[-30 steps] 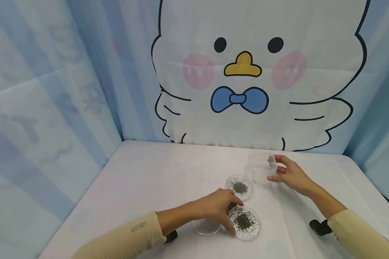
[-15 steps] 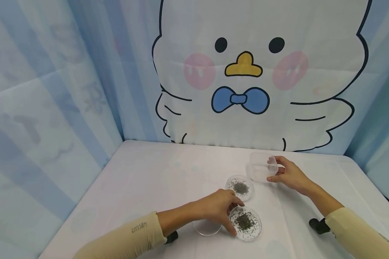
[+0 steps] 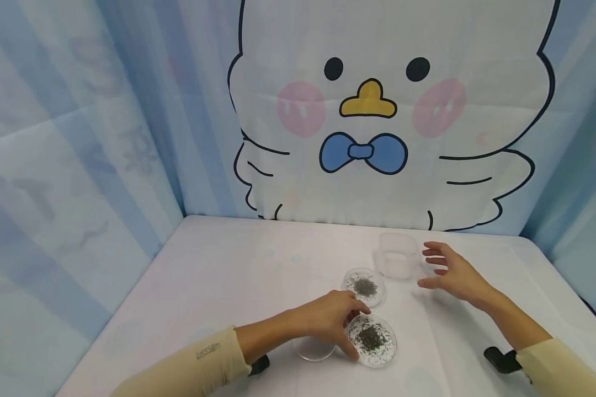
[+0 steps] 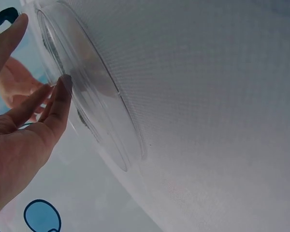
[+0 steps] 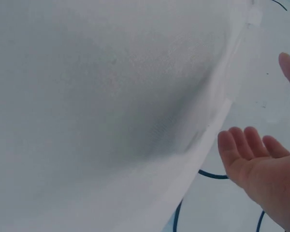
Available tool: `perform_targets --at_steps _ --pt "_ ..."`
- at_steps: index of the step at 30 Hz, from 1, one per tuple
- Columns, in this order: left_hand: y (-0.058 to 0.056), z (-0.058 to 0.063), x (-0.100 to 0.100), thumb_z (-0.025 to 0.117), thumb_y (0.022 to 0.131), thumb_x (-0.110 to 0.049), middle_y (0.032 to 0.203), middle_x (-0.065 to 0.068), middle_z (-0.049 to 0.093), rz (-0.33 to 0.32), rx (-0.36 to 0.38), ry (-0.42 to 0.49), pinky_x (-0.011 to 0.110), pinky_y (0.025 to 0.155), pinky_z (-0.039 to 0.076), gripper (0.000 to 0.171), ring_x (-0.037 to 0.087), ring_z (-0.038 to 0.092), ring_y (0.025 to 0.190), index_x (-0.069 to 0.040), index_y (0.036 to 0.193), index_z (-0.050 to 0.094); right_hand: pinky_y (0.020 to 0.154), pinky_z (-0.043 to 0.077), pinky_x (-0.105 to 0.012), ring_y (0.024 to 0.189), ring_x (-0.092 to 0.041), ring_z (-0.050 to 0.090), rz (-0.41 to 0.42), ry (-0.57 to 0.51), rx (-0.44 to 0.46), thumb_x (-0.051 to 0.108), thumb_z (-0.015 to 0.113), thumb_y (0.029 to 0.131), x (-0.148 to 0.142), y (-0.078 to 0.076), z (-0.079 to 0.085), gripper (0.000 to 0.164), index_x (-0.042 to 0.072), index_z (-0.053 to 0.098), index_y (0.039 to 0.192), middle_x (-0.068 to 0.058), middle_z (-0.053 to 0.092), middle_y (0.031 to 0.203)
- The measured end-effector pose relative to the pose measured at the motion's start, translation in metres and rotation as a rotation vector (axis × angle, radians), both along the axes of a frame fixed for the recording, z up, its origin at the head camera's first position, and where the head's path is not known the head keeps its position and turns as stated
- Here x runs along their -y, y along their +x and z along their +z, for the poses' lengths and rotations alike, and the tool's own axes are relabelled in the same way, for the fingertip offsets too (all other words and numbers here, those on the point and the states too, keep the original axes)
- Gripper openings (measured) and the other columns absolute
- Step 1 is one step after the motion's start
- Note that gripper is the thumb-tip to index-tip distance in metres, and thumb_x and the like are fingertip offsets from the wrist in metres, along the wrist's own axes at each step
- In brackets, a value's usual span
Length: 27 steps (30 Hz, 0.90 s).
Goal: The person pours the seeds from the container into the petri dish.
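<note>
My left hand (image 3: 328, 317) curls thumb and fingers about the rim of a clear petri dish (image 3: 377, 353) that holds dark flakes on white. Under its wrist side, a clear round dish (image 3: 314, 353) is partly hidden. In the left wrist view, fingertips meet the side of a clear dish (image 4: 82, 82). A second petri dish (image 3: 365, 286) with greyish-green flakes lies just behind the gripped one. My right hand (image 3: 449, 270) has its fingers spread and holds nothing, to the right of a clear plastic box (image 3: 397, 257).
The white-covered table (image 3: 238, 264) runs back to a curtain (image 3: 298, 182) printed with a cartoon bird. Blue and white cloth hangs at both sides. Both forearms wear beige sleeves (image 3: 193, 361) with black straps near the wrists.
My right hand has let go of the clear plastic box and drawn back to the right. The box now stands by itself on the table. My left hand stays at its dish.
</note>
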<state>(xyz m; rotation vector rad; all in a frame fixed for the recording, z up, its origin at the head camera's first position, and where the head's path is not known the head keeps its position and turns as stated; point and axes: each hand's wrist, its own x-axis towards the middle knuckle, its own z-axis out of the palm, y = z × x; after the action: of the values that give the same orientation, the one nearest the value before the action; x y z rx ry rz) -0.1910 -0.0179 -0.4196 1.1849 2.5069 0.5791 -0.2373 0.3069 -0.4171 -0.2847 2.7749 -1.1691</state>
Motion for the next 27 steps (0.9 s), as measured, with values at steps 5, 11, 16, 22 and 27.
perform_targets --at_steps 5,11,16,22,27 --pt "-0.001 0.0 0.007 0.099 0.069 -0.038 0.113 -0.004 0.063 0.021 0.009 0.019 0.012 0.083 0.048 0.087 0.0 0.058 0.095 -0.014 0.144 0.061 0.1 0.053 -0.059 0.124 -0.046 0.055 -0.059 0.075 -0.076 0.023 0.085 0.087 0.002 0.027 0.01 0.083 -0.004 0.038 0.15 -0.028 0.052 0.139" --pt "0.0 0.006 0.022 0.098 0.07 -0.04 0.12 -0.001 0.063 0.075 -0.004 0.031 0.017 0.089 0.05 0.086 0.007 0.061 0.105 -0.018 0.145 0.06 0.092 0.058 -0.037 0.115 -0.034 0.063 0.014 0.083 -0.146 0.023 0.087 0.085 0.017 0.051 0.013 0.064 0.002 0.055 0.136 -0.018 0.062 0.129" --pt "0.007 0.009 0.042 0.097 0.071 -0.044 0.125 -0.002 0.06 0.138 -0.04 -0.013 0.025 0.096 0.051 0.087 0.01 0.058 0.114 -0.023 0.147 0.058 0.089 0.057 -0.03 0.109 -0.026 0.065 0.181 0.037 -0.165 0.024 0.09 0.082 0.038 0.067 0.01 0.059 0.008 0.062 0.13 -0.009 0.066 0.124" --pt "0.018 0.01 0.068 0.095 0.069 -0.056 0.129 -0.003 0.057 0.167 -0.099 -0.085 0.034 0.101 0.05 0.097 0.011 0.055 0.115 -0.029 0.151 0.052 0.092 0.055 -0.033 0.107 -0.02 0.063 0.376 0.031 -0.181 0.034 0.092 0.079 0.06 0.084 0.006 0.069 0.013 0.059 0.135 -0.003 0.065 0.126" --pt "0.026 0.013 0.078 0.097 0.065 -0.053 0.128 -0.003 0.056 0.166 -0.067 -0.118 0.035 0.1 0.049 0.102 0.01 0.053 0.109 -0.029 0.152 0.051 0.095 0.053 -0.036 0.112 -0.019 0.061 0.423 0.101 -0.182 0.041 0.095 0.072 0.072 0.093 0.0 0.084 0.016 0.055 0.142 0.003 0.062 0.131"
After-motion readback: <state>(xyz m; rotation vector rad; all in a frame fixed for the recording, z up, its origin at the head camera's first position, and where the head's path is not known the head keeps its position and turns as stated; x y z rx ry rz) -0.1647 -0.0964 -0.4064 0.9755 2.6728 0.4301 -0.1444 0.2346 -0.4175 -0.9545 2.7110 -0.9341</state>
